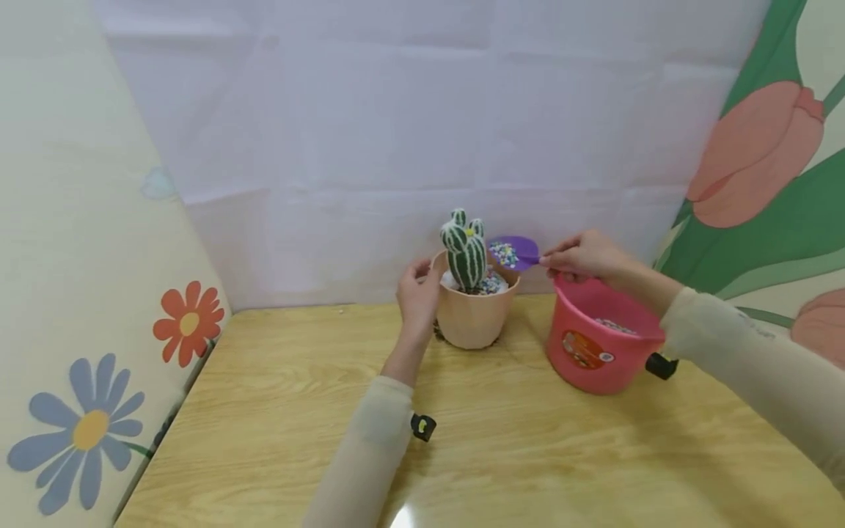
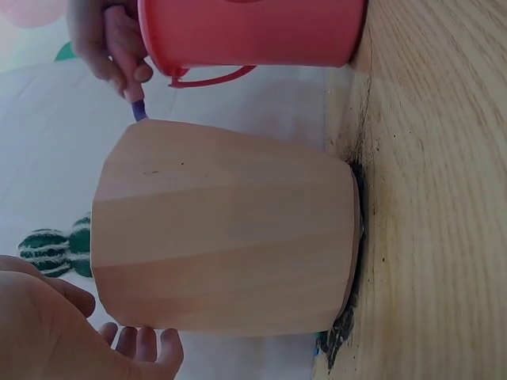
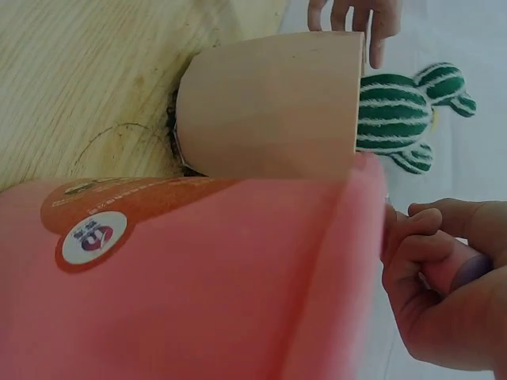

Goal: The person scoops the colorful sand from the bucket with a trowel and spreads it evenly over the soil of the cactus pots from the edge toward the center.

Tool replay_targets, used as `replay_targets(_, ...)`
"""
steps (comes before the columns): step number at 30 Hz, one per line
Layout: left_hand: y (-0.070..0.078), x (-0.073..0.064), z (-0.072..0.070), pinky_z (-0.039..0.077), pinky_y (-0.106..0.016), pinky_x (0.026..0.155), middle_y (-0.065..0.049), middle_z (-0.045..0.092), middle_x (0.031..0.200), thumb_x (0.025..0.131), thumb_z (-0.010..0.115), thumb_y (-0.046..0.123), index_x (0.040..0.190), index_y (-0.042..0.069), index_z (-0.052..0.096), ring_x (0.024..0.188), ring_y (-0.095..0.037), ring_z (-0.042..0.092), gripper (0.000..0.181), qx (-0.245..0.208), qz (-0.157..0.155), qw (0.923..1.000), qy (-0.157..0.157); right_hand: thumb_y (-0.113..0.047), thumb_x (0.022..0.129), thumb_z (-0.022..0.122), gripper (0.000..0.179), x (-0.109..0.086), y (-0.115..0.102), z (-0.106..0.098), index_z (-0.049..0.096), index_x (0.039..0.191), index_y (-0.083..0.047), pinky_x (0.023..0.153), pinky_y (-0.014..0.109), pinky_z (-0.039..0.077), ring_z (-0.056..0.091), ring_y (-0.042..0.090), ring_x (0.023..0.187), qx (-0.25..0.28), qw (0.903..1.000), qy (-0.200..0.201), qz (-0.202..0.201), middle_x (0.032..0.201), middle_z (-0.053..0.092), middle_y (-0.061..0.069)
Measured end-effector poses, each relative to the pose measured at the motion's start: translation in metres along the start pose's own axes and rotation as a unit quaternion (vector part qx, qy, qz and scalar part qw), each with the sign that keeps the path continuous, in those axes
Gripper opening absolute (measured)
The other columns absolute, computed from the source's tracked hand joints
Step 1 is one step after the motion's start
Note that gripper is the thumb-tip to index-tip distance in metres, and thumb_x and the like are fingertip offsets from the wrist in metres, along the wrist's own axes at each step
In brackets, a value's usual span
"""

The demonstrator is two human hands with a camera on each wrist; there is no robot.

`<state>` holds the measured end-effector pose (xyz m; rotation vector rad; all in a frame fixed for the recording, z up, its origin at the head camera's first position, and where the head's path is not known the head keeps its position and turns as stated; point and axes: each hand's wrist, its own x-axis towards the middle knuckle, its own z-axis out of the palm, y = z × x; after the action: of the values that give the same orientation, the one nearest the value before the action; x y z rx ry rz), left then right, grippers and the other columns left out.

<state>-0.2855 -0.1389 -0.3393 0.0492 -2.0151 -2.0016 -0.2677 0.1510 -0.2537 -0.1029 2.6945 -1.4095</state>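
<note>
A potted cactus (image 1: 466, 260), green with white stripes, stands in a peach flower pot (image 1: 472, 323). White material and coloured pebbles (image 1: 491, 283) lie around its base. My left hand (image 1: 419, 295) holds the pot at its left rim; in the left wrist view, the fingers (image 2: 146, 347) lie against the outer wall and the thumb is by the rim. My right hand (image 1: 586, 257) grips the pinkish handle (image 3: 447, 265) of a small purple shovel (image 1: 521, 253). Its blade carries coloured pebbles and overlaps the pot's right rim in the head view.
A pink bucket (image 1: 581, 370) with an orange label stands right of the pot, below my right forearm, with pebbles (image 1: 615, 325) inside. Dark dirt (image 2: 341, 336) lies round the pot's base on the wooden table (image 1: 277, 411). White cloth (image 1: 330, 147) hangs close behind.
</note>
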Motion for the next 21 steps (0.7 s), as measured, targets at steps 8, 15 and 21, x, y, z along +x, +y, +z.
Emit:
replay_targets(8, 0.000, -0.003, 0.006, 0.053, -0.040, 0.090, -0.012, 0.065, 0.117, 0.098, 0.071, 0.028, 0.123, 0.000, 0.069, 0.108, -0.024, 0.060, 0.037, -0.009, -0.016, 0.9998, -0.006, -0.019, 0.097, 0.072, 0.038, 0.000, -0.001, 0.011, 0.067, 0.123, 0.008, 0.049, 0.025, 0.048, 0.057, 0.012, 0.055, -0.018, 0.9991, 0.025, -0.030, 0.090, 0.074, 0.019)
replay_targets(15, -0.001, -0.004, 0.010, 0.053, -0.039, 0.085, -0.012, 0.064, 0.112, 0.098, 0.071, 0.027, 0.122, 0.000, 0.070, 0.103, -0.025, 0.060, 0.037, -0.020, -0.018, 0.9995, -0.015, -0.012, 0.097, 0.070, 0.032, 0.001, 0.001, 0.014, 0.067, 0.117, 0.012, 0.044, 0.022, 0.045, 0.055, 0.009, 0.050, -0.041, 0.9958, 0.054, -0.062, 0.082, 0.074, 0.017)
replay_targets(21, -0.003, -0.005, 0.012, 0.053, -0.038, 0.084, -0.011, 0.064, 0.112, 0.098, 0.071, 0.030, 0.122, 0.001, 0.070, 0.103, -0.024, 0.060, 0.037, -0.018, -0.020, 0.9995, -0.018, -0.011, 0.097, 0.069, 0.026, -0.005, 0.004, 0.015, 0.070, 0.112, 0.010, 0.050, 0.023, 0.050, 0.064, 0.015, 0.060, -0.122, 0.9803, 0.086, -0.129, 0.084, 0.074, 0.017)
